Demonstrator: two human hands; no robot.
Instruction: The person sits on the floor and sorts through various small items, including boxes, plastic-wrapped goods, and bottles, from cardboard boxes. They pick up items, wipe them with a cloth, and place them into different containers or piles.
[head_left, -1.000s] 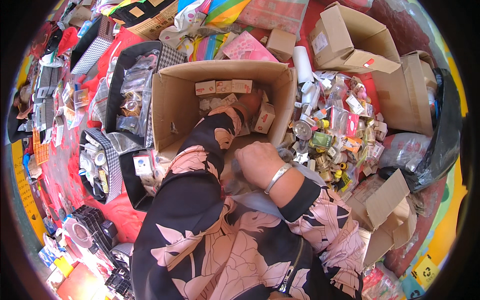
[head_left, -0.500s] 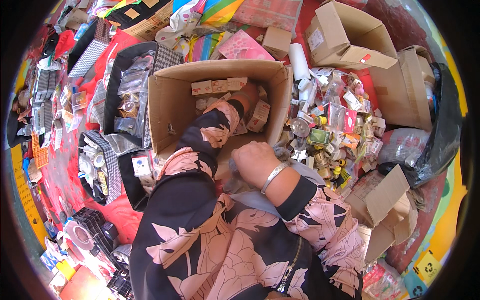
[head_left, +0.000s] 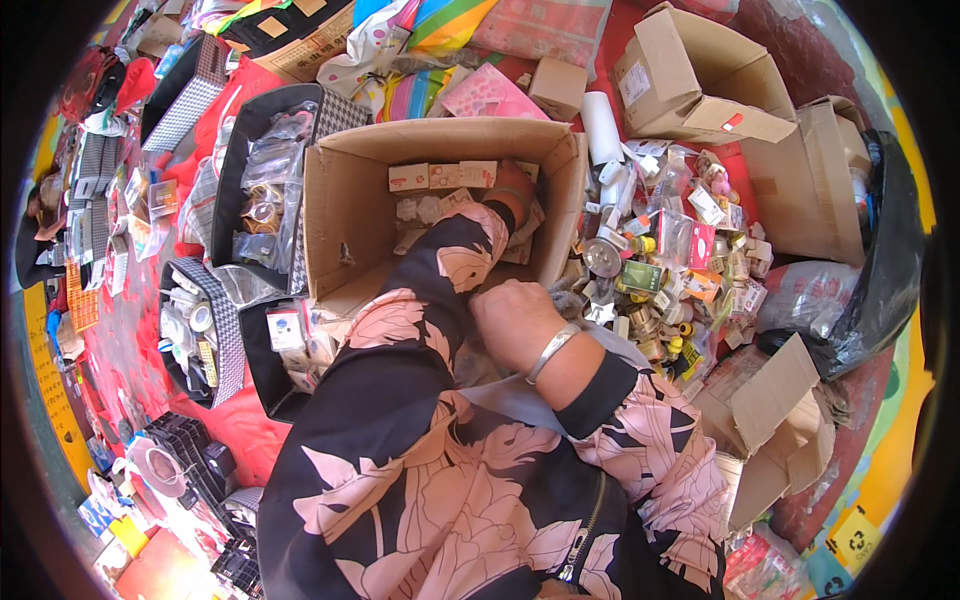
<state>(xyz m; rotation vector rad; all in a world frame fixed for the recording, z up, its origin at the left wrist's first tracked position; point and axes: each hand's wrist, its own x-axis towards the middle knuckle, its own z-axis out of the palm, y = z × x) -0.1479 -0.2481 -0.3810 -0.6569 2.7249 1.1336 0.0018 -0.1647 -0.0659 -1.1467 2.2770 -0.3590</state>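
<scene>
A large open cardboard carton (head_left: 340, 215) stands in front of me. My left hand (head_left: 512, 183) is down inside it, by its far right corner, among small white boxes (head_left: 448, 176) lined along the far wall. Its fingers are hidden, so I cannot see what they hold. More small pale boxes and crumpled white pieces (head_left: 425, 209) lie on the carton's floor beside my forearm. At the carton's near edge my right hand (head_left: 515, 318), with a silver bracelet (head_left: 553, 352), is curled closed. What lies under its fingers is out of sight.
Right of the carton spreads a heap of small packaged goods (head_left: 670, 260), with a white roll (head_left: 600, 128) behind it. Open cardboard boxes (head_left: 655, 75) stand farther right. Fabric bins (head_left: 325, 115) full of packets line the left side. A pink patterned box (head_left: 490, 92) lies beyond the carton.
My left hand has reached farther, toward the carton's far right corner, over the small boxes. The right hand stays curled at the near edge, shifted barely to the right.
</scene>
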